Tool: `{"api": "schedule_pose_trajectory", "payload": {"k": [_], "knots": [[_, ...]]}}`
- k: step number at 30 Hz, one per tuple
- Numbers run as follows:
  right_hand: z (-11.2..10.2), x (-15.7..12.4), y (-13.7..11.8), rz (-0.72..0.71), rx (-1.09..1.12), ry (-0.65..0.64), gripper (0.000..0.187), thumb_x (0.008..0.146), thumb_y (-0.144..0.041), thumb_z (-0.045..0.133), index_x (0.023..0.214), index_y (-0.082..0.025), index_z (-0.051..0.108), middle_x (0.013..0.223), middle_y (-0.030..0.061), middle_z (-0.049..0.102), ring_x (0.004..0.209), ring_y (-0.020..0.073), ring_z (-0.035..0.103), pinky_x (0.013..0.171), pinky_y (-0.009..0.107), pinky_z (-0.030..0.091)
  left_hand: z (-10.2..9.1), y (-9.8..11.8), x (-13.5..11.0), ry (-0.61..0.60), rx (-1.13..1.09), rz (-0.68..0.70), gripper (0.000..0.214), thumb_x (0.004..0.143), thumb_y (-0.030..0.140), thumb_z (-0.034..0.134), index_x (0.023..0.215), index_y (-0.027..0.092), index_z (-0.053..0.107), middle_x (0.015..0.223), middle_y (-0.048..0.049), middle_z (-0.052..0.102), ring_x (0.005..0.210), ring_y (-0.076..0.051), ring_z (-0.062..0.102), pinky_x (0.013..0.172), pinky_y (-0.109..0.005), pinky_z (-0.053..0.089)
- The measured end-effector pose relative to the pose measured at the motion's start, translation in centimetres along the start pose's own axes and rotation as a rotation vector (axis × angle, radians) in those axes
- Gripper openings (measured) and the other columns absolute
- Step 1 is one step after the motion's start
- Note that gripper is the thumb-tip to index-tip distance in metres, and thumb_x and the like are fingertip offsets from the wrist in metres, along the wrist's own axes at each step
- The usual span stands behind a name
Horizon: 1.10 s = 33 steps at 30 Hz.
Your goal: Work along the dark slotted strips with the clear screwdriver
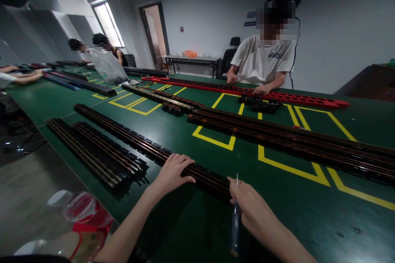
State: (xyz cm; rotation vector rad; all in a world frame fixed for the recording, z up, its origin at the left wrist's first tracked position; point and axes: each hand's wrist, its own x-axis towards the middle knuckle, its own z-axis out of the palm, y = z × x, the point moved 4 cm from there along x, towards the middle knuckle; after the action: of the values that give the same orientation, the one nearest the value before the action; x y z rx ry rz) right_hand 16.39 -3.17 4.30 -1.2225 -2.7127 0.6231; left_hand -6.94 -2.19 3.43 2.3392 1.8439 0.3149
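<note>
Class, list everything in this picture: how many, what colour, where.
table: one, green, yellow-lined, fills the view
near rail: one, black with copper strips, front centre
rail stack: one, black, left of it
long rails: several, black and copper, centre to right
red rail: one, red, far side
co-worker: one, white shirt, behind the red rail
bottles: two, clear with red labels, bottom left
screwdriver: one, clear handle, front right
left hand: one, bare, fingers resting on near rail
right hand: one, bare, closed round screwdriver
</note>
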Motion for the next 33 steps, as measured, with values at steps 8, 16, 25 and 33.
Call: {"api": "schedule_pose_trajectory", "payload": {"k": [8, 16, 25, 33], "knots": [[0.5, 1.2, -0.9, 0.0, 0.081, 0.02, 0.034, 0.076, 0.005, 0.047, 0.104, -0.011, 0.056, 0.115, 0.0178, 0.059, 0.112, 0.0285, 0.055, 0.093, 0.048, 0.047, -0.2, -1.8, 0.0, 0.007, 0.012, -0.007, 0.048, 0.074, 0.045, 0.068, 0.115, 0.024, 0.057, 0.118, -0.0036, 0.06, 0.11, -0.024, 0.051, 0.1, -0.042, 0.032], [0.7, 2.9, -2.6, -0.039, 0.072, 0.053, 0.03, 0.078, 0.003, 0.05, 0.103, -0.011, 0.059, 0.121, 0.0166, 0.06, 0.117, 0.0278, 0.054, 0.098, 0.048, 0.044, -0.8, -3.9, -0.7, 0.001, 0.037, -0.035, 0.049, 0.073, 0.045, 0.068, 0.116, 0.023, 0.057, 0.119, -0.005, 0.06, 0.111, -0.024, 0.051, 0.1, -0.041, 0.034], [0.9, 6.1, -4.3, -0.097, 0.001, 0.105, 0.024, 0.081, 0.0, 0.049, 0.1, -0.01, 0.06, 0.125, 0.017, 0.058, 0.118, 0.0267, 0.053, 0.097, 0.043, 0.045, -1.4, -5.5, -0.2, 0.068, 0.082, -0.057, 0.061, 0.067, 0.057, 0.068, 0.113, 0.019, 0.058, 0.12, -0.0099, 0.06, 0.117, -0.028, 0.05, 0.108, -0.05, 0.025], [2.0, 10.5, -5.5, -0.115, 0.076, 0.155, 0.034, 0.084, -0.004, 0.05, 0.117, -0.008, 0.05, 0.105, 0.0152, 0.065, 0.105, 0.0239, 0.058, 0.094, 0.037, 0.043, -0.8, -4.2, 0.8, 0.007, 0.037, 0.054, 0.046, 0.08, 0.035, 0.062, 0.123, 0.022, 0.051, 0.125, -0.0062, 0.058, 0.119, -0.021, 0.049, 0.11, -0.046, 0.023]]}}
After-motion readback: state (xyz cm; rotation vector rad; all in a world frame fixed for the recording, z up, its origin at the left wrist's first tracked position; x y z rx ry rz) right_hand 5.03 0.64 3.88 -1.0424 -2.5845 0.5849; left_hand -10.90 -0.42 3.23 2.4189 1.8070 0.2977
